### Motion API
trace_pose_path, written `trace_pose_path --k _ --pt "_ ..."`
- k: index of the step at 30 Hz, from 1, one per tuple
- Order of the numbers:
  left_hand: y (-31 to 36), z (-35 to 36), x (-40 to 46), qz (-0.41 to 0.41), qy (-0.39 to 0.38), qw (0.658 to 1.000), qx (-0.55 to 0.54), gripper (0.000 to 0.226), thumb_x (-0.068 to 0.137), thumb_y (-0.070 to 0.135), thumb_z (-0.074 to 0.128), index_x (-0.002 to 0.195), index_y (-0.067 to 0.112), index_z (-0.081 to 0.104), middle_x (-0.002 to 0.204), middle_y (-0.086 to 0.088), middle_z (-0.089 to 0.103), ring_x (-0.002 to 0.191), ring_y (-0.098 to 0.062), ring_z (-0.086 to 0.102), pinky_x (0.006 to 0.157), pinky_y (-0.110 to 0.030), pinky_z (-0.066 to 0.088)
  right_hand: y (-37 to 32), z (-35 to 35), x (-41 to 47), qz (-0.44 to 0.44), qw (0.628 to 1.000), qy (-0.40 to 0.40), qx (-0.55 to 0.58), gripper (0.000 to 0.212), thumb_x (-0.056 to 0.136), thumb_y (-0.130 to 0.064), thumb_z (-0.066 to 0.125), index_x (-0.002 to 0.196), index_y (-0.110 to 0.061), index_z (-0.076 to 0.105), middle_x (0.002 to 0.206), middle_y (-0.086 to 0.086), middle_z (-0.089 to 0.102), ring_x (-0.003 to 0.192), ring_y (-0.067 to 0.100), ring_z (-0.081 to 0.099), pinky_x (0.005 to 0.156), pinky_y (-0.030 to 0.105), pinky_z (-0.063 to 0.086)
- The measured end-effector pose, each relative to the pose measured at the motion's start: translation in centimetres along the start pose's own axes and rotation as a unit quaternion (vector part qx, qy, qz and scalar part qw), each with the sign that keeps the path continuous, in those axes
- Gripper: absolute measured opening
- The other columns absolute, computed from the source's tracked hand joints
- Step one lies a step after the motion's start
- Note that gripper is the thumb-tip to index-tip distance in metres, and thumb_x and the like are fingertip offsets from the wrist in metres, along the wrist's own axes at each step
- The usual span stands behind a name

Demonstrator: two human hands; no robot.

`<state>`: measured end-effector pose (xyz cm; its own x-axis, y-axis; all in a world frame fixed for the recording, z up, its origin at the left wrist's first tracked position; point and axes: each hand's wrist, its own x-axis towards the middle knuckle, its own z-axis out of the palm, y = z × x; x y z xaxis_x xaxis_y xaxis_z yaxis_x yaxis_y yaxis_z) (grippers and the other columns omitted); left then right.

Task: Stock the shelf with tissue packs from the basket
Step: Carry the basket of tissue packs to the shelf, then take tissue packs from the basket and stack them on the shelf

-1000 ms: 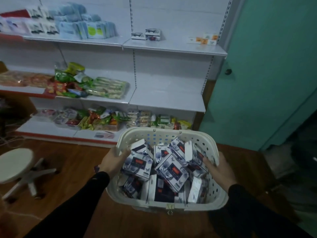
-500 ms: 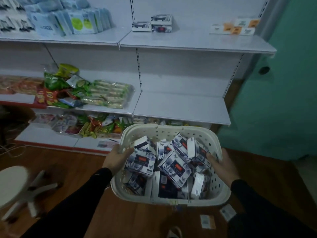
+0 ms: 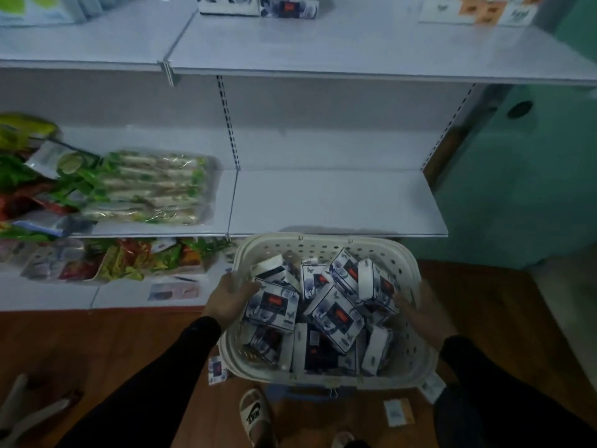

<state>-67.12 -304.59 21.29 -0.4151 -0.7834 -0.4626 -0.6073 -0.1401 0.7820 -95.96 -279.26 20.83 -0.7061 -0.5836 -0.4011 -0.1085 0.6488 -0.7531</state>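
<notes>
Tissue packs in white and dark blue wrapping with a red mark (image 3: 273, 307) fill the cream perforated plastic basket (image 3: 326, 245), lying in a loose pile, some flat and some tilted on their edges. The left hand (image 3: 231, 297) grips the left rim of the basket, its fingers curled over the edge, and the right hand (image 3: 420, 310) holds the right rim in the same way, although it is blurred. Both arms wear black sleeves (image 3: 155, 376). The basket is just in front of the white metal shelf (image 3: 332, 202), whose middle board on the right side is bare; two similar tissue packs (image 3: 258, 4) stand on the upper board. On the left boards lie green and clear snack packages (image 3: 145, 189). Below the basket is the brown wooden floor (image 3: 478, 295), where a few small packs (image 3: 218, 370) lie scattered near a white sandal (image 3: 255, 415)
</notes>
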Motion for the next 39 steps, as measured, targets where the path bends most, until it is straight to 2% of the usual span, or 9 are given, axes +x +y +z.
trace_pose_path --k 3,7,10,16,23,26,30,35,39 --pt "0.7 0.4 2.5 -0.009 -0.007 1.0 -0.008 0.038 0.087 0.045 0.067 0.112 0.026 0.045 0.116 -0.003 0.055 0.106 -0.025 0.055 0.091 -0.042 0.046 0.1 0.7 2.3 0.018 1.0 0.005 0.006 0.07 0.086 -0.059 0.063 0.141 -0.025 0.037 0.135 0.002 0.052 0.119 0.024 0.056 0.1 0.049 0.048" --pt "1.2 1.2 5.0 -0.041 -0.009 0.998 -0.04 0.039 0.087 0.041 0.068 0.114 0.025 0.044 0.118 -0.004 0.054 0.106 -0.026 0.055 0.091 -0.041 0.046 0.1 1.2 5.4 0.021 1.0 0.009 0.015 0.043 0.091 -0.046 0.062 0.126 -0.024 0.048 0.113 0.002 0.06 0.102 0.02 0.062 0.085 0.039 0.051" --pt "1.1 2.2 6.2 -0.07 -0.004 0.995 -0.066 0.042 0.086 0.038 0.07 0.117 0.024 0.045 0.119 -0.004 0.054 0.106 -0.025 0.055 0.088 -0.038 0.045 0.5 1.2 8.0 0.015 1.0 -0.001 0.017 0.038 0.093 -0.043 0.061 0.123 -0.025 0.049 0.109 0.0 0.06 0.099 0.019 0.061 0.083 0.039 0.05" --pt "2.0 3.9 8.1 -0.106 0.036 0.991 -0.079 0.058 0.085 0.038 0.071 0.133 0.015 0.045 0.122 -0.007 0.057 0.105 -0.026 0.056 0.082 -0.037 0.044 1.2 0.9 12.1 0.007 1.0 -0.005 0.011 0.043 0.091 -0.047 0.061 0.126 -0.027 0.047 0.109 -0.002 0.06 0.098 0.017 0.062 0.083 0.038 0.051" --pt "3.1 4.3 9.8 -0.12 0.061 0.988 -0.078 0.055 0.087 0.03 0.069 0.133 0.014 0.044 0.119 -0.011 0.06 0.099 -0.027 0.06 0.077 -0.036 0.046 1.1 0.2 14.0 -0.012 0.999 0.002 0.033 0.041 0.092 -0.042 0.063 0.127 -0.025 0.048 0.108 -0.004 0.061 0.096 0.013 0.062 0.079 0.032 0.049" --pt "2.9 4.3 10.1 -0.125 0.068 0.987 -0.073 0.055 0.085 0.032 0.071 0.131 0.015 0.047 0.12 -0.01 0.06 0.1 -0.026 0.06 0.081 -0.038 0.048 1.4 0.5 14.4 -0.015 1.0 -0.003 0.023 0.041 0.09 -0.045 0.064 0.126 -0.032 0.047 0.108 -0.005 0.061 0.097 0.014 0.063 0.083 0.038 0.055" --pt "2.9 4.5 10.1 -0.116 0.065 0.991 -0.025 0.057 0.087 0.032 0.07 0.134 0.015 0.042 0.115 -0.005 0.054 0.1 -0.025 0.055 0.083 -0.038 0.044 1.5 0.7 15.0 0.005 1.0 -0.02 0.011 0.05 0.086 -0.043 0.069 0.128 -0.034 0.042 0.115 -0.005 0.059 0.103 0.015 0.061 0.09 0.041 0.053" --pt "3.5 3.8 9.8 -0.091 0.033 0.991 0.092 0.055 0.09 0.03 0.065 0.135 0.011 0.041 0.12 -0.012 0.059 0.096 -0.025 0.056 0.078 -0.034 0.043 1.0 0.3 15.3 0.02 0.999 -0.036 -0.026 0.064 0.08 -0.049 0.07 0.131 -0.025 0.04 0.119 0.005 0.056 0.106 0.025 0.06 0.09 0.044 0.053" --pt "5.1 2.9 9.4 -0.053 0.051 0.974 0.212 0.058 0.09 0.031 0.06 0.139 0.009 0.038 0.117 -0.02 0.06 0.096 -0.031 0.06 0.079 -0.035 0.046 1.0 -0.3 15.5 0.046 0.993 -0.011 -0.109 0.087 0.07 -0.07 0.058 0.137 -0.021 0.034 0.127 0.013 0.052 0.11 0.032 0.058 0.093 0.048 0.053"
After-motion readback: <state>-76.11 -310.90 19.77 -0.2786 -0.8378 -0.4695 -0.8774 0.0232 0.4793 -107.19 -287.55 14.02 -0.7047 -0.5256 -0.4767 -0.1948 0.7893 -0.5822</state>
